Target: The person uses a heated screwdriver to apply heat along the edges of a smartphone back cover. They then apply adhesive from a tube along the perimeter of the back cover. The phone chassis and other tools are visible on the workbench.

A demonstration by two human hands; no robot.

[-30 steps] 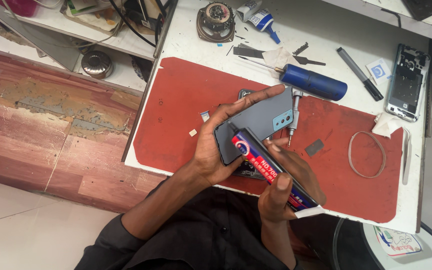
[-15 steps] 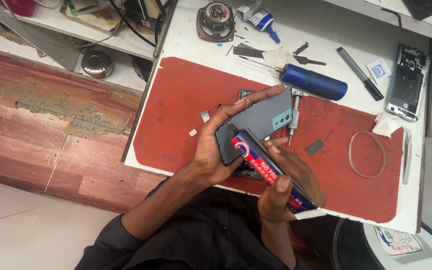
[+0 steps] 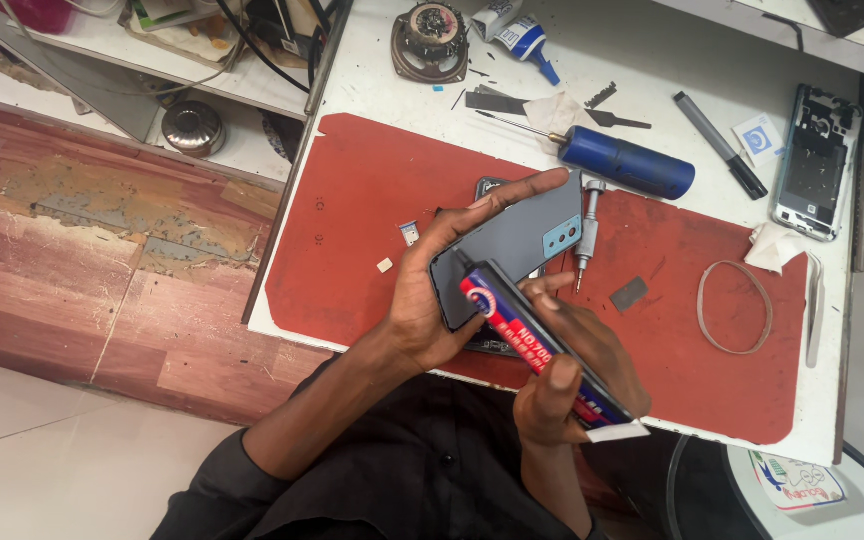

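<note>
My left hand (image 3: 432, 300) grips a grey phone back cover (image 3: 522, 245) with a blue camera cut-out, holding it tilted above the red mat (image 3: 372, 190). My right hand (image 3: 572, 375) holds a black glue tube (image 3: 537, 345) with a red and blue label. The tube's tip touches the lower left edge of the cover. A dark phone body lies on the mat under both hands, mostly hidden.
On the white table: a blue-handled screwdriver (image 3: 627, 162), a small silver screwdriver (image 3: 587, 235), a black marker (image 3: 720, 145), an opened phone frame (image 3: 814, 165), a rubber band (image 3: 734, 305), a round speaker part (image 3: 432, 40), a glue tube (image 3: 527, 38). Small parts (image 3: 408, 233) dot the mat.
Nearly nothing differs; both hands stay in place with the tube tip at the cover's edge.
</note>
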